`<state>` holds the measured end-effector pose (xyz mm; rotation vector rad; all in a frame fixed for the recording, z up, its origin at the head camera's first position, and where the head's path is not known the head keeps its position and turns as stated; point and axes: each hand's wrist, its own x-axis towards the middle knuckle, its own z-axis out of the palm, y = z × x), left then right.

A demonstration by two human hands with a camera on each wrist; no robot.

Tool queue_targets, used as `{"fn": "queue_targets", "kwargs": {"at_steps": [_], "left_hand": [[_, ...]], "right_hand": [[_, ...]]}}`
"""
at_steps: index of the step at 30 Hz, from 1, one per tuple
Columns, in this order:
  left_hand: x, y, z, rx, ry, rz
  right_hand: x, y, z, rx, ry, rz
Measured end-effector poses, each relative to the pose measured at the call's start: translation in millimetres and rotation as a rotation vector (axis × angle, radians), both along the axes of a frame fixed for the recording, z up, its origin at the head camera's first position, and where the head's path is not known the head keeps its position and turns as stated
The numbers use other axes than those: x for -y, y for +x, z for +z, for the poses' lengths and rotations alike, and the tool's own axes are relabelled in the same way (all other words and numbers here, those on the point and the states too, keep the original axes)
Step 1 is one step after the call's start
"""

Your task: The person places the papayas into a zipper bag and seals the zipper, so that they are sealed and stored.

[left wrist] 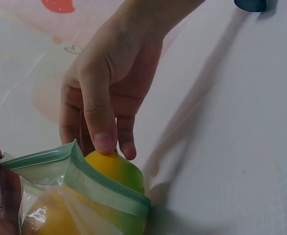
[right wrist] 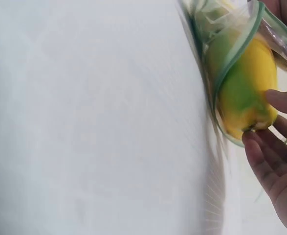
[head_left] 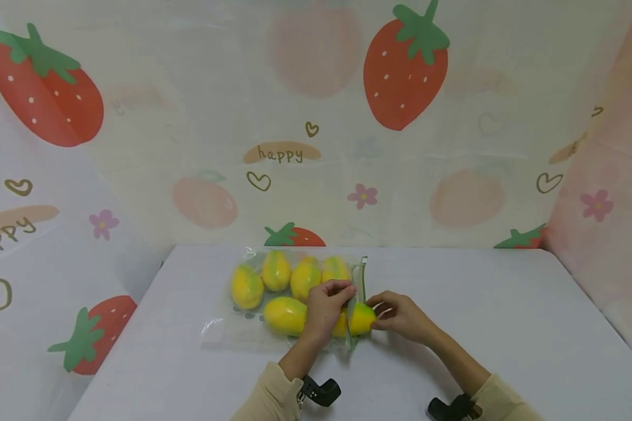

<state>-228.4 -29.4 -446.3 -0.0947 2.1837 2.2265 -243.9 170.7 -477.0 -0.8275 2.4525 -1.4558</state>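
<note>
A clear zip bag [head_left: 218,333] with a green seal strip lies on its side, its mouth facing right. Several yellow-green mangoes [head_left: 246,287] are inside it, four-sided rows aside, with one mango [head_left: 284,316] nearer the front. My left hand [head_left: 325,310] pinches the upper edge of the bag's mouth, holding it apart. Another mango [right wrist: 248,93] sits partly in the mouth, its green end sticking out. The thumb and fingers of my right hand [head_left: 404,318] hold that end; in the left wrist view the thumb [left wrist: 104,139] rests on top of it.
A white table [head_left: 479,292] carries the bag. Behind and beside it hangs a pale curtain [head_left: 337,216] printed with strawberries, hearts and flowers. Black wrist devices [head_left: 321,390] sit at both sleeves.
</note>
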Motion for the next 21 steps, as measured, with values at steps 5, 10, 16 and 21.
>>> {"fn": "queue_targets", "kwargs": {"at_steps": [5,10,16,21], "left_hand": [[-1,0.0,1.4,-0.003,0.006,0.015],[-2,3.9,9.9,-0.004,0.013,0.022],[-1,18.2,35.6,-0.007,0.032,0.013],[-1,17.3,33.0,-0.008,0.052,0.009]], "right_hand": [[5,1.7,-4.5,0.033,-0.041,-0.045],[11,3.3,-8.4,0.075,-0.078,-0.077],[19,5.6,-7.0,0.111,-0.104,0.005],[26,5.9,-8.0,0.09,-0.063,0.123]]}}
